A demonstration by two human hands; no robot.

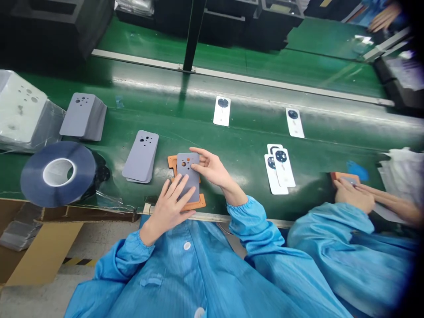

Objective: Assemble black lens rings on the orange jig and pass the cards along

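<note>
A grey phone back panel [193, 187] with several camera holes lies over an orange fixture [198, 202] at the table's front edge. Flat on the panel's lower left rest the spread fingers of my left hand [170, 204]. My right hand [212, 170] has its upper right edge, thumb on top and other fingers partly hidden at the side. To the left, a few more grey panels [141, 154] lie in a small, slightly fanned pile. Behind that stands a taller stack of grey panels [77, 115].
A roll of clear film [31, 176] lies at left by a wrapped stack of white panels [21, 112]. White phone-shaped cards [285, 170] lie at right, with others farther back. A co-worker's hands [354, 196] work at far right. A metal rail [232, 78] crosses behind.
</note>
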